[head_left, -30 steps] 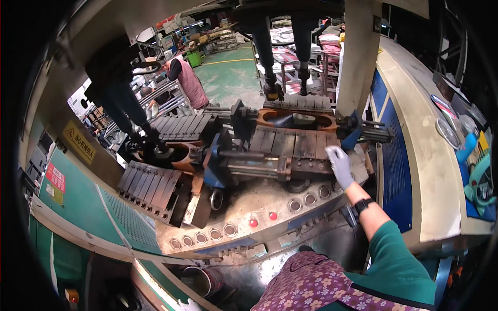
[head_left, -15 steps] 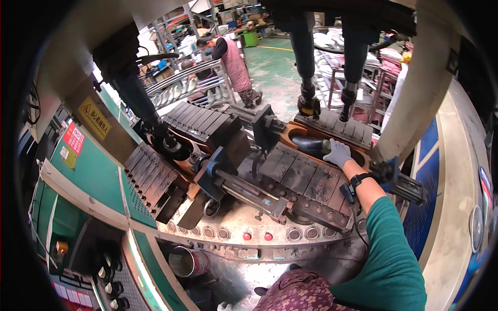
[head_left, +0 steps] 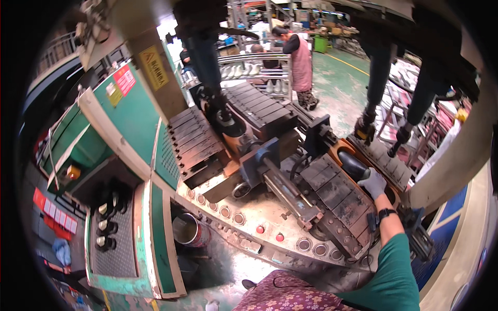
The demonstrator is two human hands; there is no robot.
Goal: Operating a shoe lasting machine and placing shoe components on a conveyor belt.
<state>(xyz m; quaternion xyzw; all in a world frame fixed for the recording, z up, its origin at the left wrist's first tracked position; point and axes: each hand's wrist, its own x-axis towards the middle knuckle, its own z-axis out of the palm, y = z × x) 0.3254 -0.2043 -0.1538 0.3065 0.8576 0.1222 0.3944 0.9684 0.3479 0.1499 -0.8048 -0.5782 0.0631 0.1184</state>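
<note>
1. Reaching across the machine at the right of the frame, the right hand point(head_left: 372, 183), in a grey glove, has closed around the dark shoe form point(head_left: 351, 163) that sits in the brown cradle point(head_left: 337, 149). A second ago it lay lower, on the front edge of the ribbed blocks, so the grasp is fresh and the form is the thing now in hand.
2. Judging from that, the form still sits seated in its cradle, not yet lifted clear.
3. The left hand does not show anywhere in this view.
4. Edges: ribbed black blocks point(head_left: 332, 186) press in just left of the glove, and a second set point(head_left: 381, 163) runs just to its right, so the form lies in a narrow channel.
5. Two dark posts point(head_left: 371, 111) hang from above, near the cradle's far end; room upward looks tight there.
6. Open room lies toward the lower right, along the green sleeve point(head_left: 391, 269).
7. A person in a pink apron point(head_left: 301, 57) stands well apart, at the top centre.
</note>
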